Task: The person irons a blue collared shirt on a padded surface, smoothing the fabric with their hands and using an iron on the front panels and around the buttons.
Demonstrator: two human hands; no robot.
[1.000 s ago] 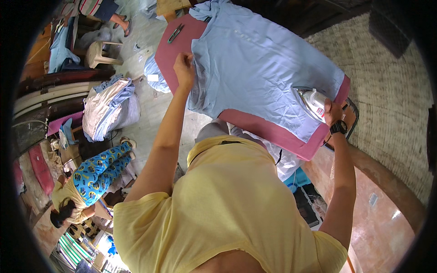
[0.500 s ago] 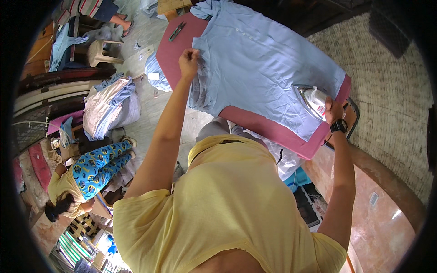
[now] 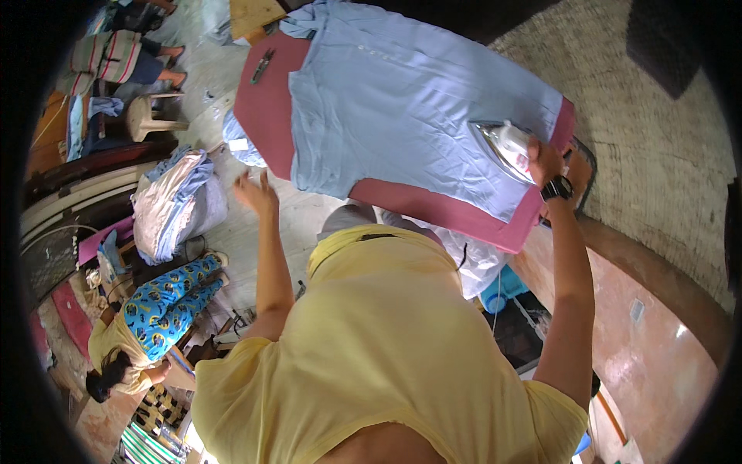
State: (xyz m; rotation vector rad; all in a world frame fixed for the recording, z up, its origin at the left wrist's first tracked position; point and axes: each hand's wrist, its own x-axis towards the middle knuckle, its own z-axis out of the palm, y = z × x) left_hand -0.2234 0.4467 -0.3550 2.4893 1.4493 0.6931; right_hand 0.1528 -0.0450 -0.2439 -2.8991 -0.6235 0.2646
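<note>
A light blue garment with a short row of buttons (image 3: 402, 100) lies spread over a padded board with a dark pink cover (image 3: 263, 104). My right hand (image 3: 546, 164) grips a white iron (image 3: 510, 145), whose metal soleplate rests on the garment near the board's right end. Off the board's left side, my left hand (image 3: 256, 193) hangs in the air with fingers apart and nothing in it. A pair of thread snips (image 3: 263, 66) lies on the bare pink cover at the far left.
A tall pile of folded clothes (image 3: 174, 205) stands left of me, near a beige plastic stool (image 3: 151, 116). Another person in blue patterned trousers (image 3: 166, 301) bends over at the left. Below the board's near edge hangs a white plastic bag (image 3: 464, 255).
My left hand has let go of the garment's left edge, moved left and nearer off the board, and opened. That edge lies flatter now. The iron stays on the garment's right part.
</note>
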